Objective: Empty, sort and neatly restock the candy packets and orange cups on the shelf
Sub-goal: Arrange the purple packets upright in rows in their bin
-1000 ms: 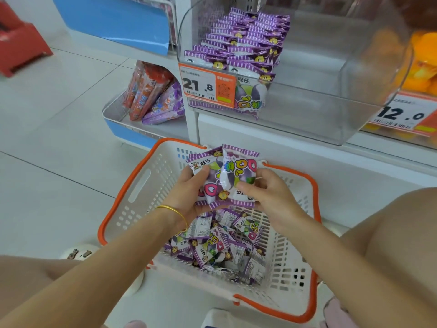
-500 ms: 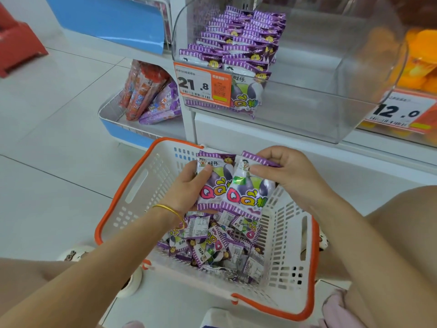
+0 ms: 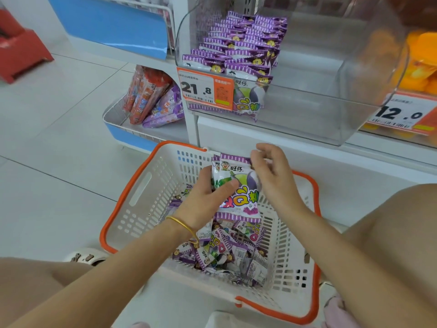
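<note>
Over a white basket with an orange rim (image 3: 132, 204), my left hand (image 3: 208, 197) grips a small stack of purple candy packets (image 3: 241, 192), thumb across the front one. My right hand (image 3: 272, 171) pinches the stack's top right corner. Several more purple packets (image 3: 227, 254) lie loose in the basket's bottom. On the shelf above, a clear bin (image 3: 307, 110) holds neat rows of the same packets (image 3: 238, 46) on its left side; its right side is bare. Orange cups (image 3: 418, 62) sit in the neighbouring bin at far right.
Price tags 21.8 (image 3: 203, 89) and 12.0 (image 3: 399, 114) hang on the bin fronts. A low side shelf (image 3: 123, 124) to the left holds red and purple snack bags (image 3: 151, 98). A red stand (image 3: 21, 55) sits far left on the tiled floor. My knees flank the basket.
The two packets held side by side have been brought together into one stack. My right hand shifted from the packet's top edge to the stack's right corner.
</note>
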The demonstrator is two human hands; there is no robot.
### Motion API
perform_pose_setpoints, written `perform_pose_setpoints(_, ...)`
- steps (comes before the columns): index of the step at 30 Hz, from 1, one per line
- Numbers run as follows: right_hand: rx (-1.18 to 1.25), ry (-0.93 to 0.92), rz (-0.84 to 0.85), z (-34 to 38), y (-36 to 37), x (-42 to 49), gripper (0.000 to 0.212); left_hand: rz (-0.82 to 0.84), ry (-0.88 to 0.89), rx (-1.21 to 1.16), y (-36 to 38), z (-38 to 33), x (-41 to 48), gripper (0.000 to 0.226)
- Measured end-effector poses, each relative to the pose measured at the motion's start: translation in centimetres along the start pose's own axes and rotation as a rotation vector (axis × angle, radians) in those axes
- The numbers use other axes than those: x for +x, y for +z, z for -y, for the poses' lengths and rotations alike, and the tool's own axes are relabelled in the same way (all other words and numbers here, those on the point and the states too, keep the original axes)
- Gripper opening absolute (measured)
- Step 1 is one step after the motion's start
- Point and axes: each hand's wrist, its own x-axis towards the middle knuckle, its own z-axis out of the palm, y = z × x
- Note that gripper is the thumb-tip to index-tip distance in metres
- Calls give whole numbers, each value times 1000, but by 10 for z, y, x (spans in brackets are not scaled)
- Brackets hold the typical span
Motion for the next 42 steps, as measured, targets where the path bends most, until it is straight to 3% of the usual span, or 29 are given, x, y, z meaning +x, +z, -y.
perform_pose_setpoints(3, 439, 412, 365, -1, -2, -4, 68, -20, 73, 17, -1, -3, 2, 79)
perform_pose_setpoints(5, 497, 449, 463, 3, 0, -12, 77, -43, 169, 137, 2, -10, 1, 78)
perform_pose_setpoints(9, 455, 202, 376, 31, -16, -15, 60, -150, 472, 358, 8, -43, 2, 42)
perform_pose_setpoints(11, 473, 56, 315, 59, -37, -7, 57, -140, 564, 361, 11, -77, 10, 36)
perform_pose_setpoints(14, 513, -82, 178, 100, -74, 28, 71, -258, 729, 419, 9, -122, 45, 58)
perform_pose_setpoints(16, 444, -134, 53, 119, -97, 74, 91, -342, 777, 650, 4, -146, 80, 73)
perform_pose_setpoints(18, 315, -103, -75, 120, -112, 134, 112, -306, 726, 924, 0, -162, 111, 78)
perform_pose_setpoints(19, 270, -51, -132, 110, -120, 170, 113, -264, 660, 1028, -3, -165, 124, 75)
perform_pose_setpoints(23, 228, 207, -237, 87, -121, 249, 70, -87, 424, 1276, -9, -168, 159, 53)
perform_pose_setpoints(26, 40, 204, -327, 67, -114, 278, 63, -22, 379, 1339, -11, -167, 166, 53)
perform_pose_setpoints(29, -208, 132, -295, 47, -108, 292, 61, -30, 406, 1357, -12, -164, 165, 55)
perform_pose_setpoints(32, -700, 183, -323, 37, -111, 292, 79, -44, 430, 1352, -12, -162, 164, 64)
perform_pose_setpoints(33, -756, 204, -362, 36, -112, 292, 83, -46, 431, 1345, -12, -162, 164, 67)
perform_pose_setpoints(38, -455, 183, -324, 41, -95, 304, 73, -69, 442, 1330, -10, -160, 163, 70)
perform_pose_setpoints(42, -418, 227, -208, 51, -95, 297, 57, -68, 458, 1317, -9, -160, 164, 70)
